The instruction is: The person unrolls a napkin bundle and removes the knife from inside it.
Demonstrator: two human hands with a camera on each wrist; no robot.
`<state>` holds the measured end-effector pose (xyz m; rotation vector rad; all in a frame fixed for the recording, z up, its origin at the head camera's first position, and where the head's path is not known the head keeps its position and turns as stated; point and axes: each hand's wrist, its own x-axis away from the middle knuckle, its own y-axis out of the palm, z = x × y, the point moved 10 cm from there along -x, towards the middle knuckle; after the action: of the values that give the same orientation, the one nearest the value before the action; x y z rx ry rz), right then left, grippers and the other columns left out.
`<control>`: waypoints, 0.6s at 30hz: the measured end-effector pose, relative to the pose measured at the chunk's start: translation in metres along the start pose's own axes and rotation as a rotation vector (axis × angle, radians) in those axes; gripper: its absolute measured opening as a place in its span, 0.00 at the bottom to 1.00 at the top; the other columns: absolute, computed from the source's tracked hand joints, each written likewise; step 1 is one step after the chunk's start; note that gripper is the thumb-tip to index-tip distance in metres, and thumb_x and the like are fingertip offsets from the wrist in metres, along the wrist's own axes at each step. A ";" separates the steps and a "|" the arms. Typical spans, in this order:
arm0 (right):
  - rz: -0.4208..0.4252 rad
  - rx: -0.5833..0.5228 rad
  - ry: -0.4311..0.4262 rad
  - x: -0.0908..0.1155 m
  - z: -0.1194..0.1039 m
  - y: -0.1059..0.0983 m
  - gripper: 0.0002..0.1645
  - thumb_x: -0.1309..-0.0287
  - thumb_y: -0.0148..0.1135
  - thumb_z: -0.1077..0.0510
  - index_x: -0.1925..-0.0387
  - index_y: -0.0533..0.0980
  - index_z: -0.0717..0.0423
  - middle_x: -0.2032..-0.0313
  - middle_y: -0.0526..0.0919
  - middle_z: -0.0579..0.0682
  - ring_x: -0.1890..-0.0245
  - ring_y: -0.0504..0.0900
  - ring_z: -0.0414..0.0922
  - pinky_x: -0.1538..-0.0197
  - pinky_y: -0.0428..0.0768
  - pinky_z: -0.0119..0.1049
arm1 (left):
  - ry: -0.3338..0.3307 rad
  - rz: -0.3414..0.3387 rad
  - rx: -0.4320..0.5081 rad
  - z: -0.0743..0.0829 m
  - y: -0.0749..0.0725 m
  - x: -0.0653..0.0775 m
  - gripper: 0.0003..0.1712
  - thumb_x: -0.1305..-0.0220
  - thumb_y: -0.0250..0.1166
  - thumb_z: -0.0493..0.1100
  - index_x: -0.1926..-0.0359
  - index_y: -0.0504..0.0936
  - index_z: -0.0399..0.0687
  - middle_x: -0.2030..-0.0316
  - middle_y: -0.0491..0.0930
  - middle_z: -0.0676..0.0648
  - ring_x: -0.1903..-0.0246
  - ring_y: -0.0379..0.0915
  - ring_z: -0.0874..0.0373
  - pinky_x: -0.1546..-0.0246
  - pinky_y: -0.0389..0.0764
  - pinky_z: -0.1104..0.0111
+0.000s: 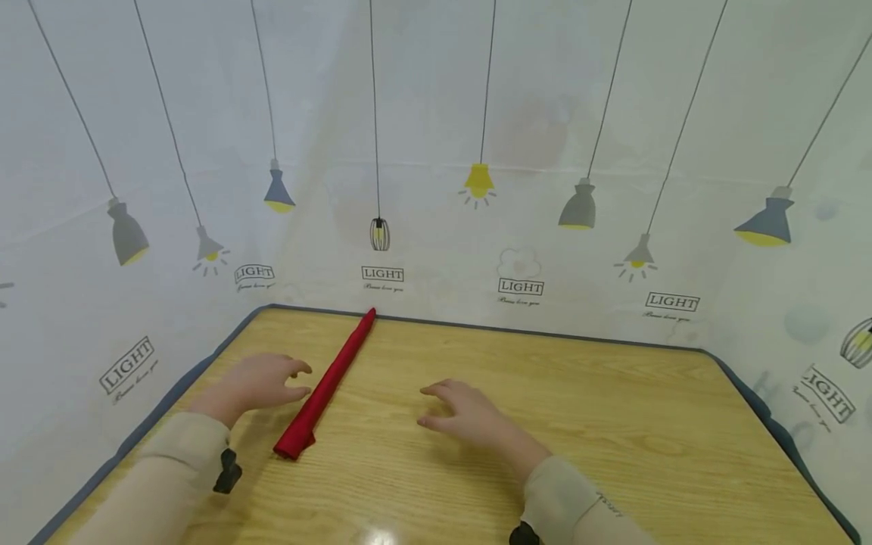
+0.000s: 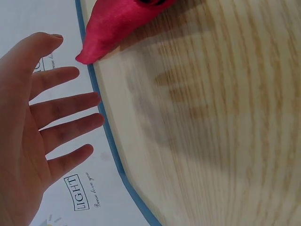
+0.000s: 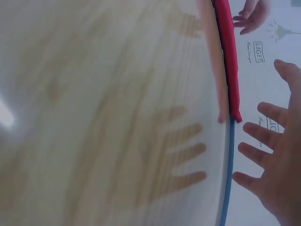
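A long red roll [image 1: 327,390] of what looks like cloth lies slantwise on the wooden table, left of its middle. It tapers toward the back edge, and its thicker end is nearer to me. Just left of the roll is my left hand [image 1: 262,381], fingers spread and holding nothing. In the left wrist view, the red roll [image 2: 117,26] shows beyond the thumb, with a dark opening at the top of the frame. To the right of the roll, across a gap, my right hand [image 1: 466,412] hovers with relaxed, parted fingers. The right wrist view shows those fingers [image 3: 263,136] apart from the roll [image 3: 229,56].
The wooden table [image 1: 579,409] has a dark blue edge [image 1: 531,329]. White sheeting [image 1: 436,113] printed with hanging lamps and the word LIGHT rises behind and on both sides. Dark wrist devices [image 1: 228,471] sit at the sleeves.
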<state>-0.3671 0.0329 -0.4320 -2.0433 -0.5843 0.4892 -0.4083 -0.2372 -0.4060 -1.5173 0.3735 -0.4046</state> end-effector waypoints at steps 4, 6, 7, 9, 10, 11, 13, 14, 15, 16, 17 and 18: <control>-0.018 0.009 -0.008 -0.006 -0.009 0.009 0.36 0.37 0.55 0.35 0.35 0.70 0.50 0.38 0.71 0.51 0.37 0.68 0.50 0.36 0.65 0.49 | 0.001 -0.036 0.046 -0.001 0.009 -0.005 0.23 0.36 0.61 0.57 0.48 0.82 0.48 0.56 0.82 0.47 0.55 0.78 0.48 0.53 0.76 0.51; -0.025 0.009 -0.004 -0.009 -0.013 0.012 0.35 0.37 0.55 0.35 0.34 0.70 0.49 0.37 0.71 0.50 0.36 0.68 0.50 0.35 0.64 0.49 | 0.004 -0.053 0.068 -0.001 0.012 -0.007 0.21 0.36 0.61 0.56 0.49 0.82 0.50 0.58 0.82 0.49 0.56 0.78 0.49 0.53 0.76 0.52; -0.027 0.013 -0.001 -0.010 -0.014 0.013 0.35 0.37 0.55 0.35 0.34 0.70 0.47 0.37 0.71 0.49 0.36 0.68 0.49 0.35 0.64 0.48 | 0.007 -0.061 0.077 -0.001 0.014 -0.009 0.20 0.36 0.62 0.56 0.50 0.83 0.50 0.58 0.82 0.49 0.57 0.78 0.50 0.54 0.76 0.52; -0.031 0.014 0.001 -0.013 -0.017 0.015 0.35 0.37 0.55 0.35 0.34 0.70 0.47 0.37 0.70 0.49 0.36 0.67 0.49 0.35 0.63 0.48 | 0.010 -0.079 0.105 0.000 0.016 -0.010 0.19 0.36 0.62 0.54 0.50 0.83 0.51 0.59 0.82 0.50 0.58 0.78 0.51 0.53 0.76 0.52; -0.033 0.013 0.001 -0.014 -0.018 0.017 0.35 0.37 0.55 0.35 0.34 0.70 0.46 0.37 0.70 0.49 0.36 0.67 0.49 0.35 0.63 0.48 | 0.010 -0.087 0.114 0.000 0.017 -0.011 0.18 0.37 0.62 0.54 0.51 0.84 0.51 0.59 0.81 0.50 0.58 0.77 0.51 0.53 0.75 0.53; -0.035 0.018 -0.003 -0.016 -0.019 0.018 0.35 0.37 0.55 0.35 0.34 0.70 0.46 0.37 0.70 0.49 0.36 0.67 0.49 0.34 0.63 0.47 | 0.013 -0.091 0.121 0.001 0.018 -0.011 0.18 0.37 0.62 0.53 0.51 0.84 0.51 0.60 0.81 0.50 0.58 0.77 0.51 0.54 0.75 0.52; -0.041 0.027 -0.010 -0.019 -0.022 0.021 0.35 0.37 0.55 0.35 0.34 0.70 0.46 0.37 0.71 0.49 0.36 0.67 0.48 0.34 0.63 0.47 | 0.007 -0.100 0.133 0.001 0.019 -0.012 0.17 0.38 0.62 0.52 0.52 0.84 0.52 0.60 0.81 0.50 0.58 0.77 0.51 0.54 0.75 0.53; -0.045 0.029 -0.013 -0.021 -0.023 0.023 0.35 0.37 0.55 0.35 0.34 0.70 0.47 0.37 0.71 0.49 0.36 0.67 0.48 0.34 0.63 0.46 | 0.016 -0.100 0.135 0.002 0.019 -0.012 0.17 0.39 0.62 0.51 0.52 0.84 0.51 0.60 0.81 0.50 0.58 0.77 0.50 0.54 0.75 0.52; -0.048 0.033 -0.017 -0.022 -0.024 0.025 0.35 0.37 0.55 0.35 0.35 0.70 0.47 0.37 0.71 0.50 0.36 0.67 0.48 0.34 0.63 0.46 | 0.016 -0.102 0.135 0.003 0.019 -0.012 0.16 0.39 0.62 0.50 0.52 0.84 0.51 0.60 0.81 0.50 0.58 0.77 0.50 0.55 0.76 0.52; -0.051 0.033 -0.020 -0.024 -0.025 0.027 0.35 0.37 0.55 0.35 0.35 0.70 0.47 0.37 0.71 0.50 0.36 0.67 0.48 0.34 0.63 0.46 | 0.016 -0.103 0.133 0.003 0.019 -0.013 0.16 0.39 0.62 0.49 0.52 0.84 0.51 0.60 0.81 0.50 0.58 0.77 0.51 0.55 0.76 0.53; -0.051 0.035 -0.026 -0.025 -0.027 0.028 0.35 0.37 0.55 0.35 0.35 0.70 0.48 0.38 0.72 0.50 0.36 0.68 0.48 0.34 0.63 0.46 | 0.014 -0.105 0.133 0.003 0.019 -0.013 0.15 0.39 0.63 0.49 0.52 0.84 0.51 0.60 0.81 0.50 0.59 0.77 0.51 0.55 0.76 0.53; -0.052 0.037 -0.028 -0.026 -0.028 0.030 0.35 0.37 0.55 0.34 0.35 0.70 0.47 0.38 0.72 0.49 0.37 0.68 0.48 0.35 0.63 0.45 | 0.015 -0.108 0.130 0.003 0.020 -0.013 0.15 0.39 0.63 0.48 0.52 0.83 0.52 0.61 0.81 0.50 0.59 0.77 0.51 0.55 0.76 0.53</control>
<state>-0.3665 -0.0152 -0.4411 -1.9835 -0.6394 0.4953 -0.4176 -0.2278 -0.4258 -1.4114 0.2721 -0.5159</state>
